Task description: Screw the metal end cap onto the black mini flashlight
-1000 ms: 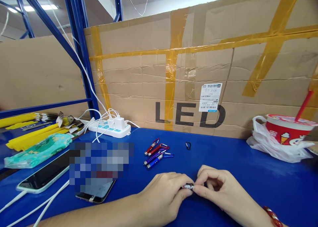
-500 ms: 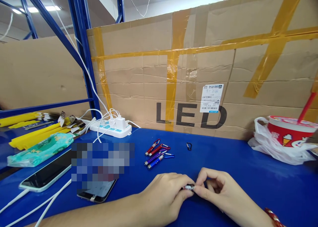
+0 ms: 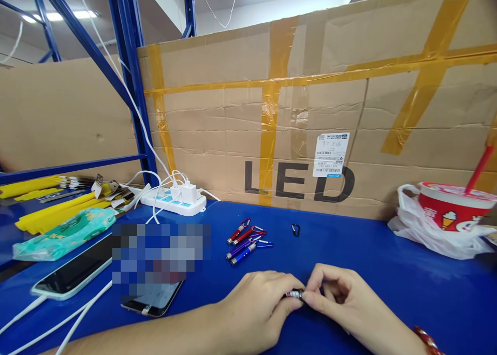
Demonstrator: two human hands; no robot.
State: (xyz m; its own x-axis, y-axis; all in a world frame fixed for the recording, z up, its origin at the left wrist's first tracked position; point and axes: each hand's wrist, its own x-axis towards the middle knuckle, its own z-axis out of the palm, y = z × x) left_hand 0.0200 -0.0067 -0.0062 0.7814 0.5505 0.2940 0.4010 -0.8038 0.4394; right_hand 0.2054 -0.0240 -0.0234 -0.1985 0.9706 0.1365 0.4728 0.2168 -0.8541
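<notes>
My left hand [image 3: 267,304] is closed around a small dark keychain flashlight [image 3: 294,294], and only a short part with a pale label shows. My right hand [image 3: 337,294] pinches its right end between thumb and forefinger, close against the left fingertips. The rest of the flashlight is hidden inside my left hand. Beyond the hands lie several similar keychain flashlights with carabiner clips: a red flashlight [image 3: 245,236], a purple flashlight [image 3: 241,249] and a blue flashlight [image 3: 244,254] among them. A loose black carabiner [image 3: 295,230] rests on the blue tabletop [image 3: 349,246] to their right.
At left are a phone with a cable [image 3: 73,267], a second phone [image 3: 153,298] partly blurred out, a teal packet [image 3: 70,231] and yellow packages [image 3: 58,212]. Behind stand a white power strip [image 3: 174,202] and a large cardboard box [image 3: 217,137]. A red cup [image 3: 454,210] sits right in a plastic bag.
</notes>
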